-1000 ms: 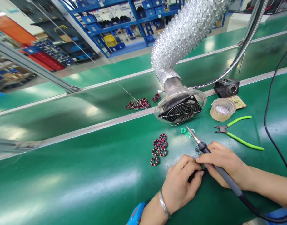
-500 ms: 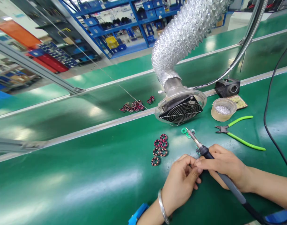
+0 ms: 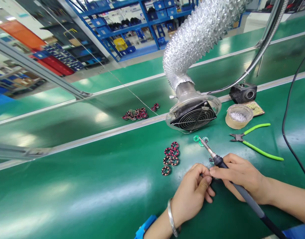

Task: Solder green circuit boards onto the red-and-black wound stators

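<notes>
— What's on the far belt [image 3: 67, 122], to the left?

— A bunch of little red coils [image 3: 136, 114]. More coil rings [image 3: 171, 157] sit on the near green bench [image 3: 80, 186], close to the left hand [image 3: 192, 196].

— What's that hand doing?

— Its fingers pinch something tiny, tucked under the fingertips. I can't tell what.

— And the right hand [image 3: 242, 177]?

— It's wrapped round a soldering iron [image 3: 218, 161] like a pen. The hot tip points away, at small green boards [image 3: 199, 139] under the smoke fan [image 3: 193, 116]. Green cutters [image 3: 254, 139] lie by the right edge.

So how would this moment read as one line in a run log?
right hand: holds soldering iron | left hand: pinches small part, hidden | coils: left of hands | cutters: untouched
</notes>
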`<state>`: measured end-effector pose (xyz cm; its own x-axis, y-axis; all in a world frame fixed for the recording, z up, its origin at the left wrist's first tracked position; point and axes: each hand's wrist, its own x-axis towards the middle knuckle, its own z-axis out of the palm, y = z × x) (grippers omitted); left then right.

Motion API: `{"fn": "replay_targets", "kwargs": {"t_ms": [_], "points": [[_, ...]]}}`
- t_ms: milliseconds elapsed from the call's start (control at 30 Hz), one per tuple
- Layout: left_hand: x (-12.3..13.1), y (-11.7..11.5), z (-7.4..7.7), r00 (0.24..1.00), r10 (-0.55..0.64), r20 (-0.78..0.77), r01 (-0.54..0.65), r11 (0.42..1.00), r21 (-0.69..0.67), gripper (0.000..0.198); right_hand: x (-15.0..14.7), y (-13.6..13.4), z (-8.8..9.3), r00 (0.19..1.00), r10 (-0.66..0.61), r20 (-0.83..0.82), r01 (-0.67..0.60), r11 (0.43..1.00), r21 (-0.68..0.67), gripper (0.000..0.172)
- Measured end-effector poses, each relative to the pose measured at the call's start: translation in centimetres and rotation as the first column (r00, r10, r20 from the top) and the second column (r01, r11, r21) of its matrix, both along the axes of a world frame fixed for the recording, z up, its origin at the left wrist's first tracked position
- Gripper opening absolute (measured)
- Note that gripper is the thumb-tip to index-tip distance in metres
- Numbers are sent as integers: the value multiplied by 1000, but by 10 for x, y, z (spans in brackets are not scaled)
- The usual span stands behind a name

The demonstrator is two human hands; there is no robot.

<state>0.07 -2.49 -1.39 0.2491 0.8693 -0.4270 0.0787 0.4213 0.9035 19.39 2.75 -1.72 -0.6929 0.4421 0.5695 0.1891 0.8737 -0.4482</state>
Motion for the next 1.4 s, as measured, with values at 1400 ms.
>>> {"fn": "replay_targets", "kwargs": {"t_ms": [1400], "points": [[-8,-4,1,806,178,-564,429,480,765,15,3,9,2,987,-143,-80,39,679,-734,55]]}}
